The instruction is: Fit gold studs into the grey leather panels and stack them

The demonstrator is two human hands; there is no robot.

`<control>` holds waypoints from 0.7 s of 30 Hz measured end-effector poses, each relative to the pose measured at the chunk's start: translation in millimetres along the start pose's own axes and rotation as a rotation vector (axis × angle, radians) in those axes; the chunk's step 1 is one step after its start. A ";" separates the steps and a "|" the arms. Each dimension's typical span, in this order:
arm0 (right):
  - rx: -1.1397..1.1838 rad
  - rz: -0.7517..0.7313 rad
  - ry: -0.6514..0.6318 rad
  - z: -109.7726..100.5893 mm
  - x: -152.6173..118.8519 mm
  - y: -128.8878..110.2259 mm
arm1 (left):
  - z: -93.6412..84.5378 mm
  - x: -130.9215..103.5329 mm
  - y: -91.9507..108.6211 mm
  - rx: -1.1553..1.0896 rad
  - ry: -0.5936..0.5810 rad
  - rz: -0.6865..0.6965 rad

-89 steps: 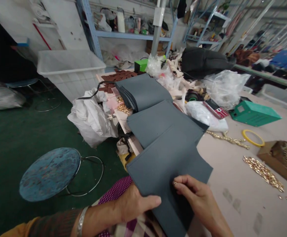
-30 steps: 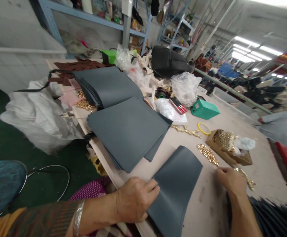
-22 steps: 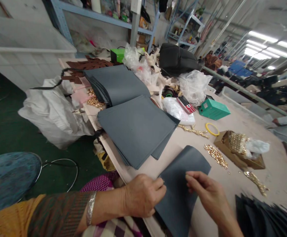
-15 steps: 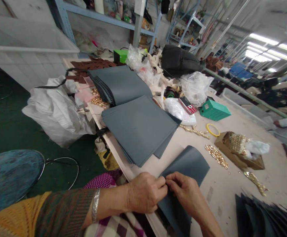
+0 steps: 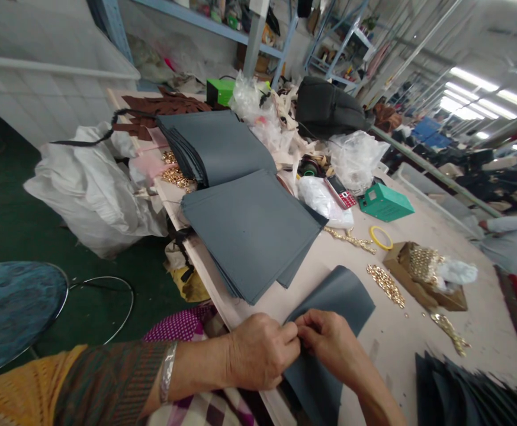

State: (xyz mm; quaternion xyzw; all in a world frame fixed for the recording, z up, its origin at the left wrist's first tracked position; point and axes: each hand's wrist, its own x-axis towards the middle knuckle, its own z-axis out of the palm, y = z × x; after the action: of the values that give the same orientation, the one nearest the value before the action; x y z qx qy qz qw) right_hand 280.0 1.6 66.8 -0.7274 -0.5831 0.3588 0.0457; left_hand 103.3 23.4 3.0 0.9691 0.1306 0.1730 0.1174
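Above a dark blue-grey sheet (image 5: pixel 336 302) at the table's front edge, my two hands meet fingertip to fingertip. My left hand (image 5: pixel 262 350) is closed, its fingers curled over the sheet's left side. My right hand (image 5: pixel 327 343) pinches with thumb and forefinger at the same spot. Whatever lies between the fingertips is too small and covered to make out. The sheet bends upward beyond my hands, and its near end hangs toward my lap. To the left lies a flat stack of similar sheets (image 5: pixel 251 228), with a folded-over pile (image 5: pixel 235 145) behind it.
Gold chain pieces (image 5: pixel 385 285) lie right of the sheet, near a cardboard box (image 5: pixel 411 278) of chain. A yellow tape roll (image 5: pixel 381 237) and a green box (image 5: pixel 386 201) sit farther back. More dark pieces (image 5: pixel 471 390) fill the near right corner. A stool (image 5: pixel 16 313) stands left.
The view has shifted slightly. My hands stay joined at the same place on the sheet, the right one turned a little with its fingers closer to the left.
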 end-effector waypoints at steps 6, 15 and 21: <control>0.032 0.137 -0.021 -3.5 11.9 0.8 | -0.6 0.6 0.1 -0.016 -0.017 0.020; -0.162 0.126 -0.013 -14.5 17.7 -13.1 | -4.2 1.1 0.1 -0.064 -0.085 -0.003; -0.212 0.030 0.378 -67.7 31.4 -4.7 | -10.3 1.6 1.4 -0.108 -0.153 -0.015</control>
State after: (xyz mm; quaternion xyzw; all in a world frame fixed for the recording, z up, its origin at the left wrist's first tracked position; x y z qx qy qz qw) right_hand 317.1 54.7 104.4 -0.7913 -0.5875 0.1532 0.0723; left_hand 101.3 24.4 13.3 0.9708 0.1192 0.1043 0.1804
